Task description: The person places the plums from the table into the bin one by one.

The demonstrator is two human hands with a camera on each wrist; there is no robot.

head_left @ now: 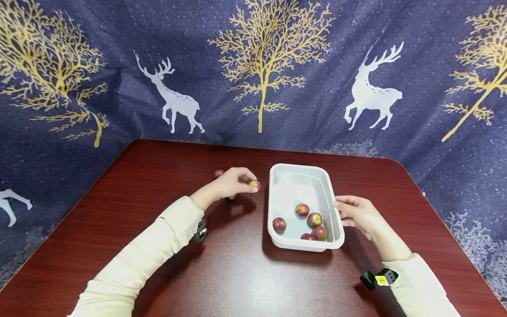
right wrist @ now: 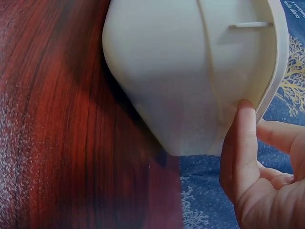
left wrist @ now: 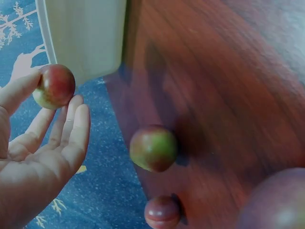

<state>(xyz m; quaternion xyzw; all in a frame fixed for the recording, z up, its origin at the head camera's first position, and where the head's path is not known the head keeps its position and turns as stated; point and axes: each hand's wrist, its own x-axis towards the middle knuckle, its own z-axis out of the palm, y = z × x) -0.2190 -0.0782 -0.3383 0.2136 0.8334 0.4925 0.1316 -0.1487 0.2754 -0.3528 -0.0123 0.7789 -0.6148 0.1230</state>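
At the near edge, two pale sleeves (head_left: pixel 146 259) reach in over the dark red table (head_left: pixel 245 290), a black wrist device (head_left: pixel 380 278) strapped at each cuff. Farther in on the right, the right hand (head_left: pixel 358 215) pinches the right rim of a white container (head_left: pixel 285 185), thumb at the edge and fingers against the outer wall. The container sits right of centre with its long axis running near to far; whether its base lies fully flat cannot be told. Five fruits (head_left: pixel 314 219), reddish and round, lie in its near half, one of them by the left wall and the rest toward the middle and right. A little farther and to the left, the left hand (head_left: pixel 233 182) holds a red-and-green fruit (head_left: pixel 255 185) between thumb and fingertips, raised above the table. That fruit is just beside the container's left long side but apart from it, so the opening lies to its right, across the narrow axis, and the left hand is the nearer one to that side. Three loose fruits (left wrist: pixel 153 148) rest on the table about the left hand; beyond stands a blue cloth (head_left: pixel 237 114) printed with white deer and golden trees
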